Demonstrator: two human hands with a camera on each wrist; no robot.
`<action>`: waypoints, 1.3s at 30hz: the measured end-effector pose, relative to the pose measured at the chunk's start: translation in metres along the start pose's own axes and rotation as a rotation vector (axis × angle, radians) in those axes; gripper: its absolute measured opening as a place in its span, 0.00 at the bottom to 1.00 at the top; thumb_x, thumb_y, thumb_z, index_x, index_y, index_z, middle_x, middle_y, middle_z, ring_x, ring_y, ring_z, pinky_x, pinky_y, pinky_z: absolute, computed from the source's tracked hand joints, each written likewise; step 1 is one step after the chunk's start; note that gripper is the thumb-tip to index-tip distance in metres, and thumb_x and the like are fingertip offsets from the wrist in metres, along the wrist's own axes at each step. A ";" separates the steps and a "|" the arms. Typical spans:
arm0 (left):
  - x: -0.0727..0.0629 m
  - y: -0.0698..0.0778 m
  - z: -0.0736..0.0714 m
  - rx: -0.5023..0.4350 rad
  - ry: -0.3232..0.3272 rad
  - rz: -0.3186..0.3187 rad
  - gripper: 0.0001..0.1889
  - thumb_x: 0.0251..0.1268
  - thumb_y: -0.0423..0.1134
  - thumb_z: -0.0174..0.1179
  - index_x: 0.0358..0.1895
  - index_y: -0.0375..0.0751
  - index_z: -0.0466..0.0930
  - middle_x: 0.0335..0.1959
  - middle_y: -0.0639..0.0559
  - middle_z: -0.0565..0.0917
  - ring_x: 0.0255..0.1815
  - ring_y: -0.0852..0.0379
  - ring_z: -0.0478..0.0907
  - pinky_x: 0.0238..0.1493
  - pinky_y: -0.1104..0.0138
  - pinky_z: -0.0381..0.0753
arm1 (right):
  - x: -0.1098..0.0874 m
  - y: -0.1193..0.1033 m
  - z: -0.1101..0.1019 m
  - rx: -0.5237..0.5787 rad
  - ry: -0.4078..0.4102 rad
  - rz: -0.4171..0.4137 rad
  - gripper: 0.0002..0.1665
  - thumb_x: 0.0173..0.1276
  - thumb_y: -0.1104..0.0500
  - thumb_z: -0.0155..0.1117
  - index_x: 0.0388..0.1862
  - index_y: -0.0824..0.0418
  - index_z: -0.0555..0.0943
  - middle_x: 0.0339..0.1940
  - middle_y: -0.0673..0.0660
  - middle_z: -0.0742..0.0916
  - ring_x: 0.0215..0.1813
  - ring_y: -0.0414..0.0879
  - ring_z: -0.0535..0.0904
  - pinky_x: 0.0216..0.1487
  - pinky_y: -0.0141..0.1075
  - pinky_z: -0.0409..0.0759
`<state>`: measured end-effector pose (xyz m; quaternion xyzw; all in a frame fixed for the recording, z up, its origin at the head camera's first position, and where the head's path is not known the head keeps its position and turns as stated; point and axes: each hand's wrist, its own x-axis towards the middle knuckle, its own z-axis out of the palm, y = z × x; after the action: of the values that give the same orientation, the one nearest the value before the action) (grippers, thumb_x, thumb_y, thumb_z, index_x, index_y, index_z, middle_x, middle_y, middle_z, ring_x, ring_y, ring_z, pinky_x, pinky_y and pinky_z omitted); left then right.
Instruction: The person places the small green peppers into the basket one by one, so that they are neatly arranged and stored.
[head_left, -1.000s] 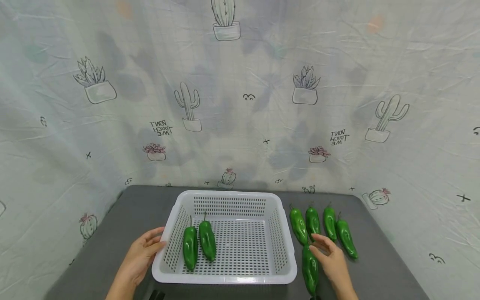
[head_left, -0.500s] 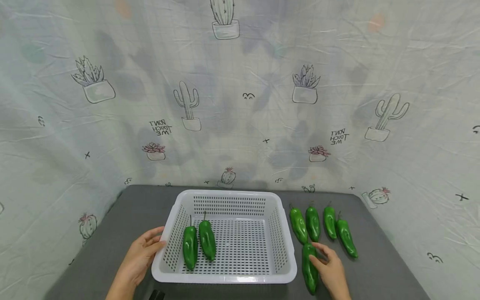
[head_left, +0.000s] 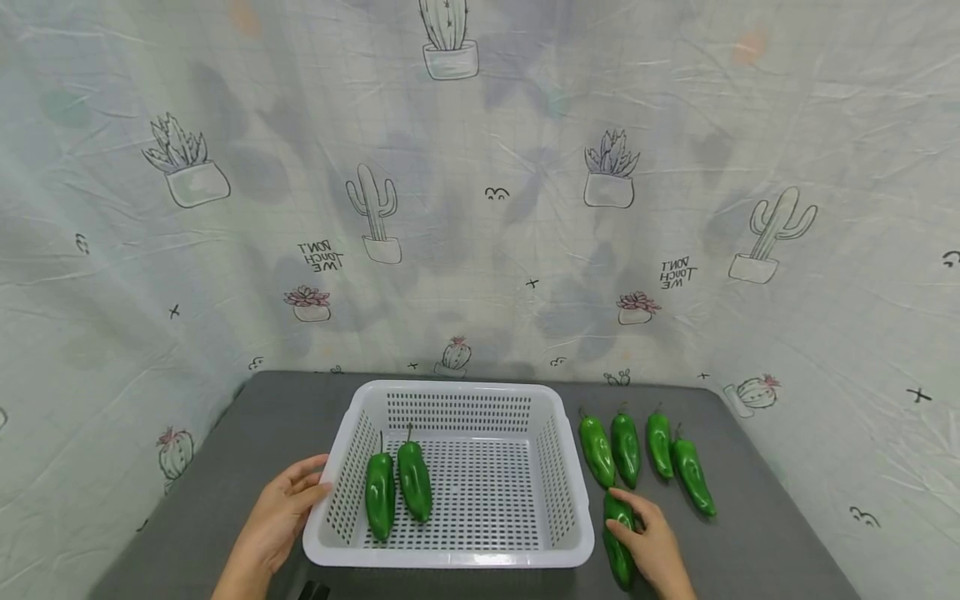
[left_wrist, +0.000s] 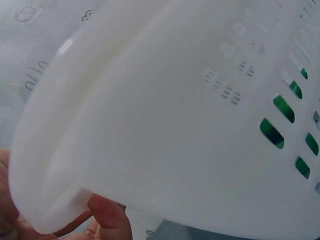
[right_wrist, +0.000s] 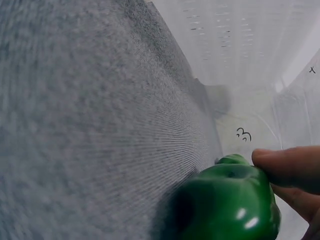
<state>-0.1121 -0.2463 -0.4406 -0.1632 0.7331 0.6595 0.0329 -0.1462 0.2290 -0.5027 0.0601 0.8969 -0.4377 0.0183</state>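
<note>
My left hand (head_left: 279,510) grips the left rim of a white perforated plastic basket (head_left: 450,558); in the left wrist view, fingers (left_wrist: 111,216) show on both sides of the rim. Inside the basket, toward its left, lie two green peppers, one (head_left: 380,496) beside the other (head_left: 415,482), stems pointing away. Right of the basket, my right hand (head_left: 651,537) holds another green pepper (head_left: 617,560) between thumb and fingers, partly covering it. Up close, the right wrist view has this pepper (right_wrist: 235,200) low over the dark table, with a fingertip touching it.
Several more green peppers lie in a row behind my right hand, among them a left one (head_left: 597,450) and a far right one (head_left: 693,477). Under everything is a dark grey table (head_left: 750,533). A cactus-print sheet (head_left: 480,250) hangs behind and at both sides.
My right hand has come down and left onto the nearest pepper, its thumb and fingers now closing around it. The left hand and the basket have stayed in place.
</note>
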 end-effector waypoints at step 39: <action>0.001 0.000 -0.001 -0.007 -0.009 0.006 0.31 0.67 0.32 0.55 0.70 0.32 0.55 0.43 0.54 0.76 0.40 0.63 0.78 0.40 0.67 0.79 | -0.003 -0.015 -0.011 -0.048 0.034 -0.035 0.26 0.60 0.54 0.68 0.58 0.59 0.78 0.61 0.71 0.74 0.58 0.69 0.73 0.53 0.60 0.72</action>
<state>-0.1128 -0.2475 -0.4409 -0.1583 0.7310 0.6629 0.0337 -0.1453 0.2285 -0.4838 0.0513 0.9083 -0.4151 -0.0033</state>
